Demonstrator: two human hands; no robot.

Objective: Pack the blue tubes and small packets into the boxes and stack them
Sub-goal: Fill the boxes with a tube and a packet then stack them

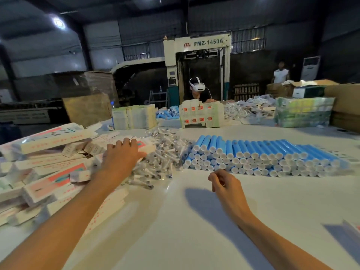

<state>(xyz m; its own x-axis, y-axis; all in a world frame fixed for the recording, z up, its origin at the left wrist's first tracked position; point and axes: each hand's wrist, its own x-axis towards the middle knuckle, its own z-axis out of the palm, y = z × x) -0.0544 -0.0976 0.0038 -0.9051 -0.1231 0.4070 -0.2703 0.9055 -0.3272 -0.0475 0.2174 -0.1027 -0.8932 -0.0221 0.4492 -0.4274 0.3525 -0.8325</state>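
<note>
The white table (175, 230) in front of you is bare at its near edge, apart from a blurred box corner (344, 232) at the right margin. To your left, a loose heap of long white boxes (50, 184) with pink and teal print lies at all angles, some stacked on others. Beyond it in the middle is a spill of small packets (161, 160) in clear wrap. It touches the heap on one side and the blue tubes (263, 152) on the other. The tubes lie in a tidy stack with their white caps facing you.

Further back stand a bundle of flat cartons (134, 116), a second small pile of blue tubes (169, 113), an upright die-cut carton sheet (201, 115) and a wrapped block of green packs (303, 112). Behind the sheet, another person (197, 90) wears a white headset. A machine (196, 53) marked FMZ-1450A stands behind them, and a second person (280, 73) is near brown cardboard boxes (342, 98) at the far right.

The box heap lies under your left forearm, and the packets crowd the right side of your left hand (121, 154).

That hand lies palm down on a box at the far edge of the heap. Its fingers are only gently bent across the top, its thumb is spread toward the packets, and its fingertips are hidden. Your right hand (226, 184) hangs above the bare table just short of the tubes, with its fingers loosely curled and holding nothing.
</note>
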